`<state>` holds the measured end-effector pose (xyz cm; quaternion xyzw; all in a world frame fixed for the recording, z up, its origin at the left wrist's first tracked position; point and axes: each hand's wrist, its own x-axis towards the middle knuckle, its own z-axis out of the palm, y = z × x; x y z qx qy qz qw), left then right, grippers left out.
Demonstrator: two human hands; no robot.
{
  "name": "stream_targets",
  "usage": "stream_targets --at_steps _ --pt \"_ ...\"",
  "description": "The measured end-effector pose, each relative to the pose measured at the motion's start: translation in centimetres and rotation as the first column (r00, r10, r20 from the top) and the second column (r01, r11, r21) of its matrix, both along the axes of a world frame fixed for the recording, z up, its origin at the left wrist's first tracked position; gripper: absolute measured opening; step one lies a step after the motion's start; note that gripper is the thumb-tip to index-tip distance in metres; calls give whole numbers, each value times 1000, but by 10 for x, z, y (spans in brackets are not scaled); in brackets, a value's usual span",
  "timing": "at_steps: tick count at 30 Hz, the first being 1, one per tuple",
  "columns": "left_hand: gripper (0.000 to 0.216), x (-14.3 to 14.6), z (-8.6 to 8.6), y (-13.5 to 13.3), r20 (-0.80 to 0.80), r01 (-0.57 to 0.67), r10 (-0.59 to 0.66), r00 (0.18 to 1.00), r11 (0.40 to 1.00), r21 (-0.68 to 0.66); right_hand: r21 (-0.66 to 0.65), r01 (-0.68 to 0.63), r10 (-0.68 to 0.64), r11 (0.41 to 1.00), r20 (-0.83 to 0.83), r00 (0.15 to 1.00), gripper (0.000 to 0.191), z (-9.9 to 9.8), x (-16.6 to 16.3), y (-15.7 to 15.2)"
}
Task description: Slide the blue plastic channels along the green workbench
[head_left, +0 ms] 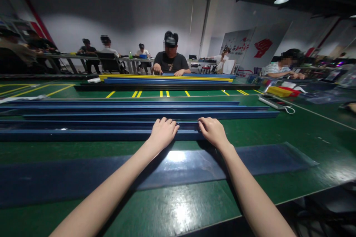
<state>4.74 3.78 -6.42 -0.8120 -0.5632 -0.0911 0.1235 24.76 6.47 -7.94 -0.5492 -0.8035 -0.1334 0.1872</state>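
Note:
A long blue channel-shaped strip [83, 134] lies across the green table in front of me, running out of view on the left. My left hand [164, 132] is closed over it, fingers curled across its far rim and thumb on the inner side. Close to the strip's right end, my right hand [213, 130] is closed on it in the same way; its fingertips are partly hidden. Nearer to me lies a flat, clear plastic sheet [111, 170], passing beneath both forearms.
Several more blue strips [167, 114] lie parallel just beyond. Farther back are a yellow strip [167, 78] and a black strip [167, 87]. A white power bank [271, 102] with a cable sits at right. A co-worker [171, 59] works across the table.

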Motion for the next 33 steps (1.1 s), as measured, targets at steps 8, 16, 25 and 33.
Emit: stream_targets --at_steps 8,16,25,33 --pt "35 -3 -3 3 11 -111 111 994 993 33 66 216 -218 974 22 976 25 1 7 0" --pt "38 1 -11 5 44 204 -204 978 979 1 -16 -28 28 999 15 1000 24 0 -2 -2" --pt "40 -1 -12 5 41 206 -205 978 978 -40 10 63 -60 998 -162 985 24 2 5 0" --pt "42 -1 -6 2 -21 174 -174 985 985 -15 -81 446 -414 891 -547 728 28 1 32 8"
